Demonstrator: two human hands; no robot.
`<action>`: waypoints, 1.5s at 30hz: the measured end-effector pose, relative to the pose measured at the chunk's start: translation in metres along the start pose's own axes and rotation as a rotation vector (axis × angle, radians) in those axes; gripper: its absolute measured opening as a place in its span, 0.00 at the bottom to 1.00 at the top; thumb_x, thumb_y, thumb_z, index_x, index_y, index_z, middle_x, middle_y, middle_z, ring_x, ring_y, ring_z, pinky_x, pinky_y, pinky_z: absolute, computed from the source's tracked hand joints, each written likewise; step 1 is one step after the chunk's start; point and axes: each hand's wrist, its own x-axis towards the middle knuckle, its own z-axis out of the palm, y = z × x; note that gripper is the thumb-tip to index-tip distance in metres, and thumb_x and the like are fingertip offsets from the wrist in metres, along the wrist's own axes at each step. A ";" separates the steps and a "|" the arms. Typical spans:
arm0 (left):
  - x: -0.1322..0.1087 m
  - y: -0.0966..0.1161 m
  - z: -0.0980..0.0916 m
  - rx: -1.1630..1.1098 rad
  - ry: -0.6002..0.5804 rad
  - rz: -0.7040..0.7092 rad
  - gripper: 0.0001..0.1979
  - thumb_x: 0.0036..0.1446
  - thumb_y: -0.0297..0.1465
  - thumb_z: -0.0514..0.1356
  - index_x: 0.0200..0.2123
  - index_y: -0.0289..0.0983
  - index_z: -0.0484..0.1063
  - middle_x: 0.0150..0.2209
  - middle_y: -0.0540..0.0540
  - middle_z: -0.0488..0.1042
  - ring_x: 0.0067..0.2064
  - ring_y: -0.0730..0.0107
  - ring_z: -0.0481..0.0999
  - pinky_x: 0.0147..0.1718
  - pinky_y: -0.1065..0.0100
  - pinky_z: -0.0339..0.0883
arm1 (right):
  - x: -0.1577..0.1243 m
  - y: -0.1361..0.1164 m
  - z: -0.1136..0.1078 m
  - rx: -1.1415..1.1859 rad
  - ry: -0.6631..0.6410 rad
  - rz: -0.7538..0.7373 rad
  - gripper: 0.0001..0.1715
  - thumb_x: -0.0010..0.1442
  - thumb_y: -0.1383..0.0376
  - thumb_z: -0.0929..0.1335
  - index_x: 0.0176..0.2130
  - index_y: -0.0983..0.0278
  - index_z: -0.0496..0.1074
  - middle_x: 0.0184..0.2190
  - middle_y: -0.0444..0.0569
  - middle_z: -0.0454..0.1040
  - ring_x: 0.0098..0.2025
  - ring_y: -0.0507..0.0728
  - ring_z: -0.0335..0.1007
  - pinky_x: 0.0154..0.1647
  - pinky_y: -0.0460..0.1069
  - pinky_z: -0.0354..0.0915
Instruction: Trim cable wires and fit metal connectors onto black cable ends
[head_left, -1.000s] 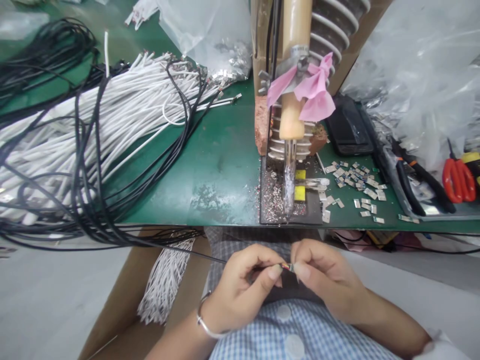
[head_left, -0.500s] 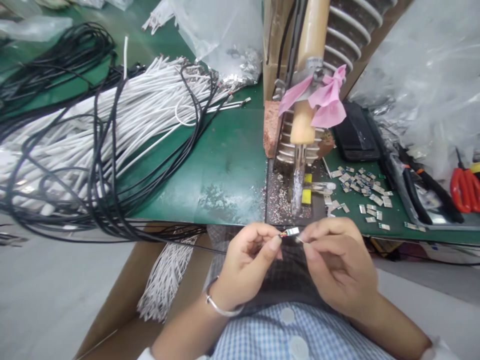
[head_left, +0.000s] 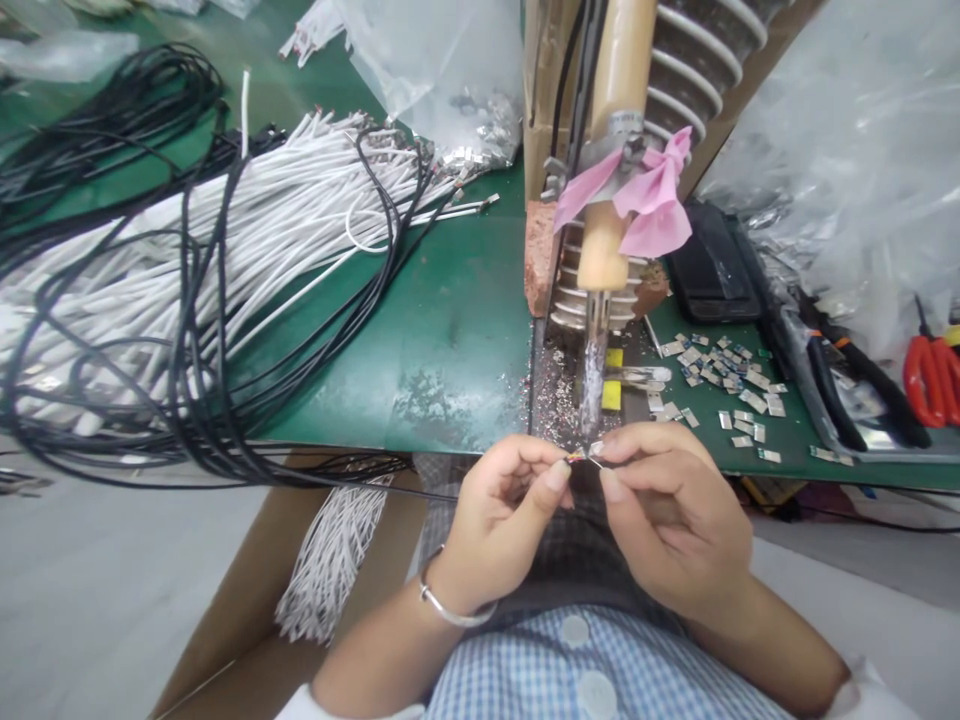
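My left hand (head_left: 510, 515) is closed, pinching the end of a black cable (head_left: 427, 494) from which short coloured wires (head_left: 576, 457) stick out. A small silver connector (head_left: 596, 448) sits at the tips of these wires. My right hand (head_left: 671, 510) is closed too, its fingertips on the connector. A thin light strand (head_left: 594, 462) shows between the two hands; I cannot tell what it is. Just beyond my fingers, the soldering iron (head_left: 592, 390) with a wooden handle points down towards me, pink cloth (head_left: 656, 210) tied around it.
White cables (head_left: 277, 230) lie bundled on the green table (head_left: 450, 330) at left, under loops of black cable (head_left: 191, 330). Small connector boards (head_left: 720, 360) are scattered at right, near a phone (head_left: 712, 265) and red-handled pliers (head_left: 930, 380). More white cables (head_left: 330, 560) hang in a cardboard box (head_left: 247, 590) below.
My right hand has moved slightly left and up, and its fingertips now meet the connector at the wire ends. My left hand has shifted slightly right, still pinching the cable.
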 end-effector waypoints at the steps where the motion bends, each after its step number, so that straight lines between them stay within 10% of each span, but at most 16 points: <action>1: 0.000 0.000 0.000 0.002 0.000 0.003 0.02 0.63 0.28 0.62 0.36 0.36 0.74 0.26 0.53 0.75 0.28 0.80 0.74 0.30 0.81 0.69 | 0.000 0.000 0.000 0.004 0.000 0.002 0.13 0.55 0.80 0.67 0.37 0.64 0.68 0.39 0.45 0.70 0.43 0.50 0.71 0.45 0.46 0.69; 45: -0.002 0.003 0.002 0.011 0.019 -0.015 0.04 0.61 0.31 0.63 0.35 0.36 0.74 0.25 0.50 0.75 0.26 0.75 0.75 0.28 0.75 0.71 | -0.005 -0.003 -0.003 -0.031 -0.001 0.039 0.12 0.56 0.77 0.67 0.36 0.61 0.69 0.37 0.47 0.72 0.39 0.55 0.73 0.38 0.51 0.73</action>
